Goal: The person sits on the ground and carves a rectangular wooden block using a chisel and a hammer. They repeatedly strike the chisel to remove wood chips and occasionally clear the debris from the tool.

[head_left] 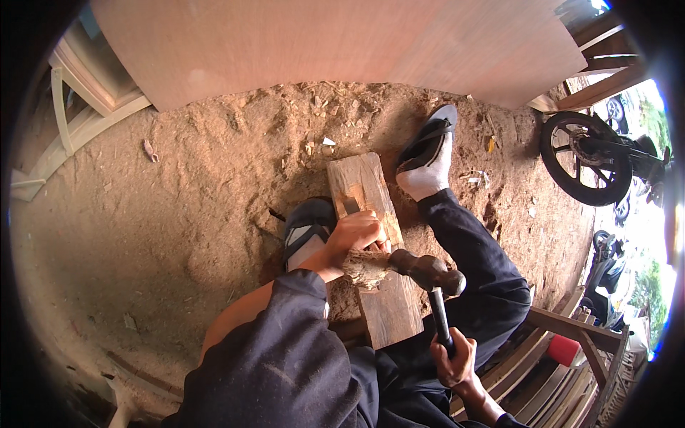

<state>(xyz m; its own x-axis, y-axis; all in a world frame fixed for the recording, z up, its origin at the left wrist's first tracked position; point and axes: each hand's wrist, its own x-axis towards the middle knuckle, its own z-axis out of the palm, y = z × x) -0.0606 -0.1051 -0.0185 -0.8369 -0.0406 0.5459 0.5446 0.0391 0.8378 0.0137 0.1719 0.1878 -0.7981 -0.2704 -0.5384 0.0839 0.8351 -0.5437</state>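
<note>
On the far left, just bare sand (178, 214), then a dark sandal (314, 212). Next to it, the left hand (360, 232), closed round a likely chisel (365, 269), with only the frayed wooden butt plainly in view. Cutting edge out of sight, so cannot tell its exact seat. Looks stiff and fairly light, but splintered at the butt: likely to shed fibres or prick a palm. Best taken by the shaft below the butt, with knuckles well clear of the splayed end

Under both, the plank (391, 310), lying lengthwise from between the feet back toward the lap, with a pale, roughened patch near the far end. Looks rigid, thick and rather heavy, dry and coarse rather than slippery; best gripped by the long edges, away from the rough patch, with a watch for splinters

Farther right, the hammer (424, 271), with its head just beside the frayed butt; cannot tell whether touching. Surely heaviest at the metal head, so apt to swing and tip that way; best held low on the black handle. Last, the right hand (454, 360), wrapped round that handle near its lower end
</note>
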